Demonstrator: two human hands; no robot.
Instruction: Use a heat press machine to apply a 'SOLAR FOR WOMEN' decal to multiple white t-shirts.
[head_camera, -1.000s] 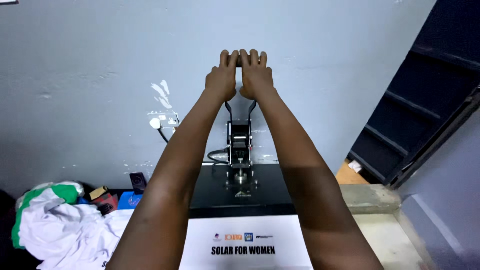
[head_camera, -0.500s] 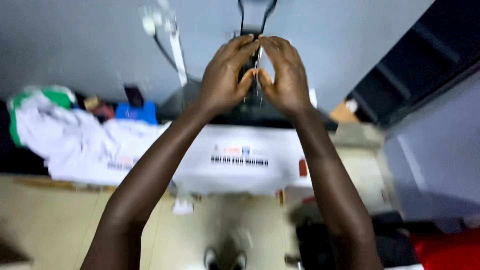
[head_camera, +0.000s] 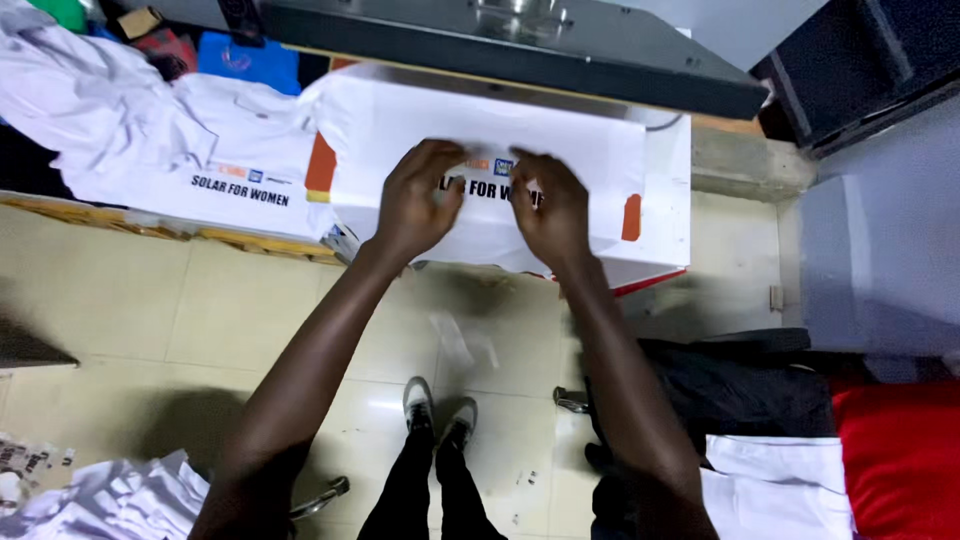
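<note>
- The left hand (head_camera: 415, 200) and the right hand (head_camera: 550, 205) both rest on a white garment (head_camera: 480, 140) with orange side patches, laid flat on the lower plate of a heat press, right under its dark upper plate (head_camera: 520, 50).
- The fingers (head_camera: 440, 165) of each hand are curled and pressed down onto the printed patch at the middle of the cloth; whether they pinch a film or sheet there I cannot tell.
- The garment looks light, soft and limp, so it will likely wrinkle and slide easily; a hold at its near hem or at the two orange sides would probably keep it flat.
- The upper plate may be hot, so it seems wiser to keep hands low and on the cloth only.
- To the left, a pile of white printed shirts (head_camera: 150, 130) lies on a counter (head_camera: 120, 215) with a pale wooden edge.
- Below is a cream tiled floor (head_camera: 130, 320); the person's dark shoes (head_camera: 437, 405) stand on it.
- At lower right lie dark cloth, a folded white piece (head_camera: 775, 480) and a red cushion (head_camera: 900, 450); more white cloth sits at lower left.
</note>
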